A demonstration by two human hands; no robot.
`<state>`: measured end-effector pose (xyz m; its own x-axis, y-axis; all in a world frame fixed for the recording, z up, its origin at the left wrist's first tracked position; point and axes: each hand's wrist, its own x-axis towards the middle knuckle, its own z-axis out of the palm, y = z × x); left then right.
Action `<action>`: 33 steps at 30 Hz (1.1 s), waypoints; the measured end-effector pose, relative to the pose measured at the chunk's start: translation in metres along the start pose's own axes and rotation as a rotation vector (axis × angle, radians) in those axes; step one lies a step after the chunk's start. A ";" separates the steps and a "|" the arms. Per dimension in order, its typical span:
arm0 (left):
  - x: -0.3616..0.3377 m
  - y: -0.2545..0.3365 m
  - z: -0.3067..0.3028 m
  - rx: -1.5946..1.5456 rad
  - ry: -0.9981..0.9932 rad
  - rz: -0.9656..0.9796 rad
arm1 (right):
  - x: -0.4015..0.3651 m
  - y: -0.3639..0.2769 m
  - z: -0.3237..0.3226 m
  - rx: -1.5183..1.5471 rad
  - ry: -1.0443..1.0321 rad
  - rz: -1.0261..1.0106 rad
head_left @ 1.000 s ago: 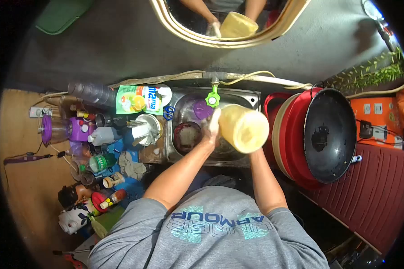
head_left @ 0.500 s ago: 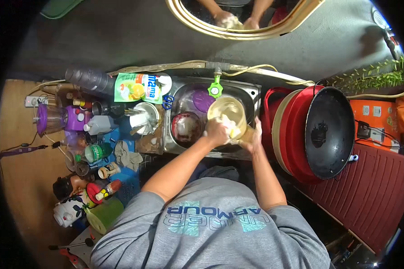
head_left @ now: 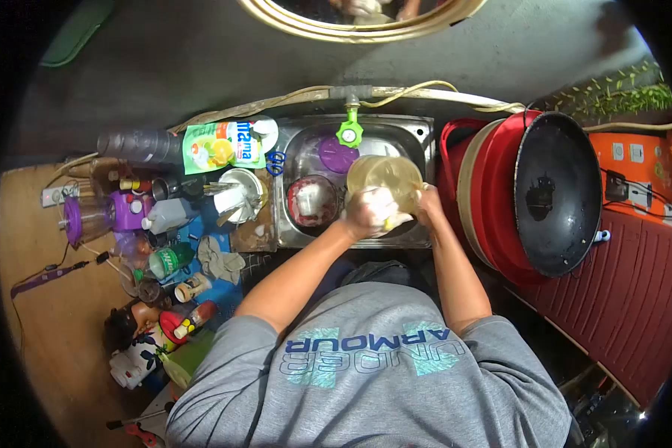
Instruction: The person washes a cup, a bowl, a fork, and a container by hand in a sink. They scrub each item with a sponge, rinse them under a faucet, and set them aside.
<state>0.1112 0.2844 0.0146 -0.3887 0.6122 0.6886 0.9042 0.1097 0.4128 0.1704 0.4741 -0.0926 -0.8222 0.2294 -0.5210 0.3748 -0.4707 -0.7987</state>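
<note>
Over the sink, toward its right half, a pale yellow tub is held up by two hands. On the sink's right side, the right hand grasps the tub by its edge, fingers curled around it. Nearer the sink's middle, the left hand is at the tub, covered with white foam; blur and foam hide its fingers, so I cannot tell whether they clasp anything. Inside the sink, at its left, sits a red bowl, with a purple dish toward the back. Behind the sink is a green tap; right of it stands a black wok.
</note>
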 end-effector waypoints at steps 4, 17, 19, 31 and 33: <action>-0.011 0.000 -0.026 -0.011 0.459 -0.548 | 0.003 -0.003 -0.019 -0.485 0.246 -0.019; -0.074 -0.091 0.041 -1.292 0.238 -1.560 | -0.002 -0.004 -0.004 -0.602 0.274 -0.104; -0.066 -0.106 0.028 -0.593 -0.200 -1.541 | 0.003 0.002 -0.014 -0.410 0.292 -0.051; -0.244 -0.370 0.150 0.451 0.007 -1.028 | -0.007 0.017 -0.015 0.123 0.156 0.344; -0.223 -0.352 0.143 0.434 -0.270 -1.157 | -0.027 0.007 -0.010 0.129 0.159 0.322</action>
<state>-0.0955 0.2211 -0.3692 -0.9868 0.1213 -0.1076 0.0644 0.9020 0.4269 0.1998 0.4730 -0.0869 -0.5903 0.1773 -0.7874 0.5377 -0.6412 -0.5475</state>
